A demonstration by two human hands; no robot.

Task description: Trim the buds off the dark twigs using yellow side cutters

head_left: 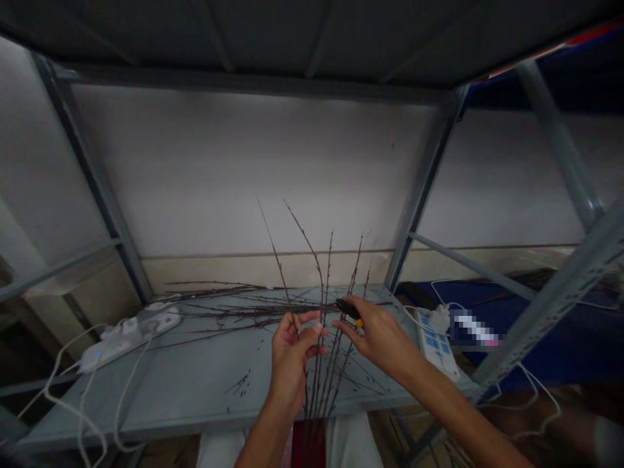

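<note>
Several thin dark budded twigs stand upright and fanned out in front of me, their lower ends running down over the shelf's front edge toward my lap. My left hand is closed around some of them, with thumb and fingers pinching the stems. On the right, my right hand grips a small black-and-yellow hand tool; its exact kind is hard to make out. Its thumb and fingers are close to the twigs on that side. Behind both hands, a pile of similar twigs lies across the grey shelf.
A white power strip with cables lies at the shelf's left, another power strip at the right. Metal uprights and a low upper shelf frame the space. Small twig scraps are scattered about. Part of another person appears at lower right.
</note>
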